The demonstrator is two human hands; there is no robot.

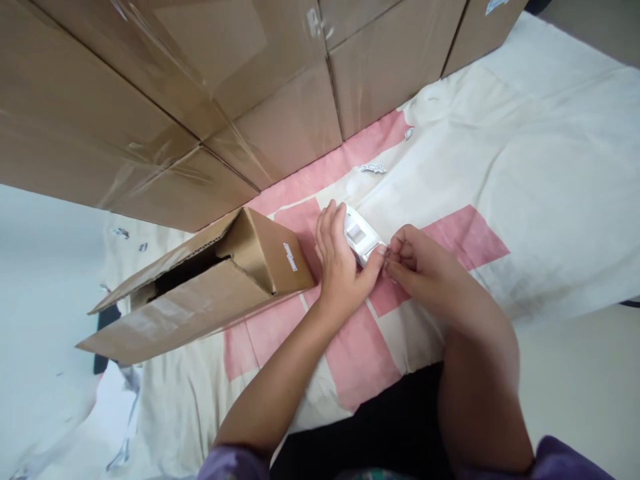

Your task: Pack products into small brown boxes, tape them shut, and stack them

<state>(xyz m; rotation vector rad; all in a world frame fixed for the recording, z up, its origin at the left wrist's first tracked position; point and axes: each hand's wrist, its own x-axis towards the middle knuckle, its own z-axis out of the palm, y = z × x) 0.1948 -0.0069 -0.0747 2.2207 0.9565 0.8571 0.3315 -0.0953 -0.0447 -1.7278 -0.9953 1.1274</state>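
Note:
A small white plastic device (361, 235) with rounded edges and a greyish rectangular patch lies in my left hand (341, 255). My fingers wrap its far left side and my thumb presses its near corner; its exact kind is unclear. At that same corner, my right hand (413, 257) is closed in a pinch, with fingertips touching or nearly touching the device. Whatever sits between those fingertips is too small to make out. Both hands are just above a cream and pink cloth (360, 360).
An open cardboard box (200, 300) lies left of my hands, flaps pointing left. Taped cardboard boxes (280, 127) form a wall along the back. Torn paper scraps (373, 169) lie on the cloth. White paper or plastic (113, 407) is at lower left.

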